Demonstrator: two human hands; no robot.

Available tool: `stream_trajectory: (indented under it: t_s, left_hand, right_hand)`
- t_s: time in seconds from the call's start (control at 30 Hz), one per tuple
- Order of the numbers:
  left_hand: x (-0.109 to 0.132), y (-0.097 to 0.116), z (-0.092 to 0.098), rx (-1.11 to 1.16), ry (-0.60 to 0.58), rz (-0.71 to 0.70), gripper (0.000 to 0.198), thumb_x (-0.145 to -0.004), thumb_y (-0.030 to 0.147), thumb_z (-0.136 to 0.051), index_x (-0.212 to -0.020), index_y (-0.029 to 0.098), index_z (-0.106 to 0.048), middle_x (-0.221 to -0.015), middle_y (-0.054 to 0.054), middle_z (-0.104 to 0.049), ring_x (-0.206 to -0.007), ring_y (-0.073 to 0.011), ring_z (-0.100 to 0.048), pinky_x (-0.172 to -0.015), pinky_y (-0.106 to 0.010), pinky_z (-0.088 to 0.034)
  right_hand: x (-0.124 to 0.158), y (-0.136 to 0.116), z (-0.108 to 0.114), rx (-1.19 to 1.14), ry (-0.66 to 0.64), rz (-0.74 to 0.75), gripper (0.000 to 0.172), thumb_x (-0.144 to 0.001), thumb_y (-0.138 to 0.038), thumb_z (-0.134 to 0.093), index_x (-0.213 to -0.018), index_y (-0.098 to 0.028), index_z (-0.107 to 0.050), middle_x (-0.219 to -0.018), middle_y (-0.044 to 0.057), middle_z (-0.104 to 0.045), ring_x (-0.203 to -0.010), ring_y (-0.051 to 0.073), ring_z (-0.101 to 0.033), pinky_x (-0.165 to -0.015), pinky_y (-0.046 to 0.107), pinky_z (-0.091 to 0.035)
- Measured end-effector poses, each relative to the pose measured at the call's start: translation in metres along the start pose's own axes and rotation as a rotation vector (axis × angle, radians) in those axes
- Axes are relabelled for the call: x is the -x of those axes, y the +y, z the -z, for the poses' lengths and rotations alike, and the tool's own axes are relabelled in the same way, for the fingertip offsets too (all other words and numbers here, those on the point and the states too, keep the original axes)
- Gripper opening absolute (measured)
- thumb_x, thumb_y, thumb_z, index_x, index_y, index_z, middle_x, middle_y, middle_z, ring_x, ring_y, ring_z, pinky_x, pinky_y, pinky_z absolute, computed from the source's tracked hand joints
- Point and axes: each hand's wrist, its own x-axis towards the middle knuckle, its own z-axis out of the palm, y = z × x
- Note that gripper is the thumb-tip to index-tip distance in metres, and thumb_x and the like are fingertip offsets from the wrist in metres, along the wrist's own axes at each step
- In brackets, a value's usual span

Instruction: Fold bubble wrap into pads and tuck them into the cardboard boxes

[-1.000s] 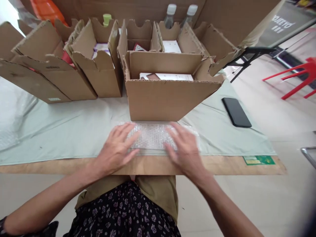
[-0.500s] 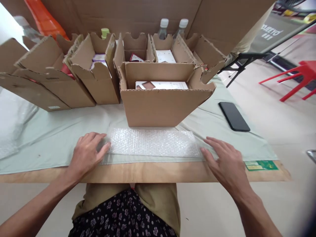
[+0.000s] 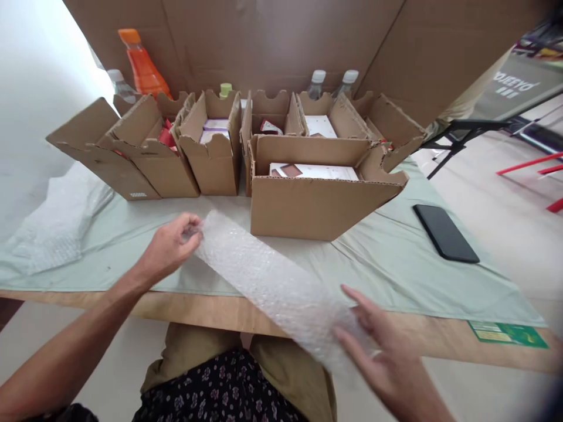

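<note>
A flat strip of clear bubble wrap (image 3: 264, 275) slants from left of centre down over the table's front edge, towards my lap. My left hand (image 3: 178, 240) pinches its far left end between thumb and curled fingers. At the near right end, my right hand (image 3: 373, 340) has the wrap between its thumb and fingers, with the index finger stretched out; motion blurs this hand and that end. Just behind the strip stands a cardboard box (image 3: 303, 205) with a cut-down front, holding white cartons (image 3: 325, 172).
Several open cardboard bins (image 3: 217, 170) stand in a row behind, with bottles such as an orange one (image 3: 147, 70) beyond them. More bubble wrap (image 3: 57, 223) lies at left. A black phone (image 3: 445, 232) rests at right on the green cloth (image 3: 387, 275). A red stool (image 3: 528, 165) stands further right.
Both hands have taken hold of the bubble wrap, which lay flat along the front edge. Its right end has swung towards me over the edge. The camera view has shifted left.
</note>
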Motion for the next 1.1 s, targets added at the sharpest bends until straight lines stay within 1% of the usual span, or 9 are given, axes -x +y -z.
stream_trajectory:
  t_s: [0.13, 0.27, 0.33, 0.43, 0.53, 0.63, 0.77, 0.93, 1.1]
  left_hand:
    - [-0.072, -0.009, 0.009, -0.238, -0.064, -0.178, 0.029, -0.086, 0.021, -0.055, -0.112, 0.023, -0.07, -0.096, -0.006, -0.079, -0.082, -0.0255, -0.072, -0.074, -0.036, -0.052]
    - [-0.107, -0.002, -0.016, -0.233, -0.024, -0.254, 0.037, -0.085, 0.019, -0.061, -0.121, 0.019, -0.07, -0.118, -0.013, -0.076, -0.112, -0.0318, -0.068, -0.096, -0.045, -0.052]
    - [-0.09, 0.002, -0.027, -0.219, 0.014, -0.269, 0.041, -0.087, 0.019, -0.062, -0.128, 0.015, -0.067, -0.128, -0.016, -0.072, -0.122, -0.0336, -0.063, -0.104, -0.05, -0.049]
    - [-0.024, 0.006, -0.033, -0.045, 0.053, -0.365, 0.028, -0.097, 0.021, -0.054, -0.118, 0.014, -0.071, -0.11, -0.014, -0.076, -0.108, -0.0293, -0.067, -0.097, -0.049, -0.052]
    - [0.05, 0.002, -0.032, 0.377, -0.135, -0.453, 0.022, -0.103, 0.023, -0.054, -0.116, 0.019, -0.071, -0.1, -0.008, -0.077, -0.1, -0.0235, -0.069, -0.091, -0.042, -0.055]
    - [0.091, -0.007, -0.032, 0.686, -0.313, -0.309, 0.051, -0.106, 0.046, -0.052, -0.152, 0.023, -0.051, -0.112, -0.009, -0.077, -0.108, -0.0251, -0.068, -0.098, -0.044, -0.053]
    - [0.093, -0.013, -0.034, 0.874, -0.333, -0.131, 0.076, -0.107, 0.067, -0.03, -0.167, 0.021, -0.026, -0.111, -0.01, -0.077, -0.104, -0.0261, -0.07, -0.099, -0.044, -0.052]
    - [0.085, -0.01, -0.048, 0.486, 0.02, -0.048, 0.056, -0.104, 0.03, -0.055, -0.157, 0.019, -0.042, -0.087, 0.0, -0.071, -0.082, -0.0176, -0.066, -0.083, -0.033, -0.053]
    - [0.081, -0.009, -0.058, 0.251, 0.188, -0.223, 0.045, -0.101, 0.016, -0.056, -0.147, 0.017, -0.054, -0.085, -0.001, -0.069, -0.081, -0.0182, -0.064, -0.082, -0.033, -0.054]
  right_hand:
    - [0.017, -0.054, -0.055, -0.343, -0.269, 0.034, 0.066, -0.101, -0.026, -0.057, -0.164, -0.032, -0.038, -0.127, 0.008, -0.076, -0.093, 0.021, -0.077, -0.081, 0.033, -0.066]
    - [0.011, -0.09, -0.099, -0.487, -0.435, -0.011, 0.051, -0.098, -0.026, -0.056, -0.148, -0.03, -0.061, -0.11, 0.006, -0.076, -0.084, 0.02, -0.074, -0.08, 0.036, -0.065]
    - [0.006, -0.098, -0.104, -0.493, -0.469, -0.01, 0.042, -0.097, -0.027, -0.057, -0.136, -0.026, -0.07, -0.113, 0.009, -0.075, -0.092, 0.022, -0.074, -0.086, 0.039, -0.064]
    - [0.002, -0.098, -0.097, -0.575, -0.476, -0.042, 0.038, -0.095, -0.028, -0.058, -0.13, -0.023, -0.074, -0.111, 0.01, -0.075, -0.097, 0.023, -0.073, -0.089, 0.038, -0.062]
    - [-0.003, -0.095, -0.086, -0.736, -0.534, -0.141, 0.032, -0.093, -0.036, -0.067, -0.121, -0.026, -0.078, -0.107, 0.008, -0.075, -0.09, 0.022, -0.072, -0.083, 0.035, -0.061]
    - [-0.018, -0.095, -0.084, -1.044, -0.56, -0.27, 0.034, -0.091, -0.05, -0.074, -0.117, -0.029, -0.08, -0.104, 0.006, -0.076, -0.087, 0.02, -0.07, -0.08, 0.033, -0.058]
    - [-0.055, -0.104, -0.101, -1.373, -0.32, -0.436, 0.046, -0.09, -0.055, -0.075, -0.13, -0.032, -0.073, -0.12, 0.006, -0.076, -0.104, 0.021, -0.071, -0.086, 0.032, -0.057]
    - [-0.086, -0.11, -0.124, -1.302, -0.236, -0.617, 0.084, -0.089, -0.045, -0.079, -0.16, -0.034, -0.036, -0.144, 0.011, -0.064, -0.123, 0.025, -0.068, -0.089, 0.035, -0.059]
    - [-0.079, -0.108, -0.126, -1.169, -0.25, -0.5, 0.065, -0.094, -0.043, -0.073, -0.151, -0.031, -0.046, -0.146, 0.013, -0.063, -0.124, 0.025, -0.068, -0.09, 0.038, -0.063]
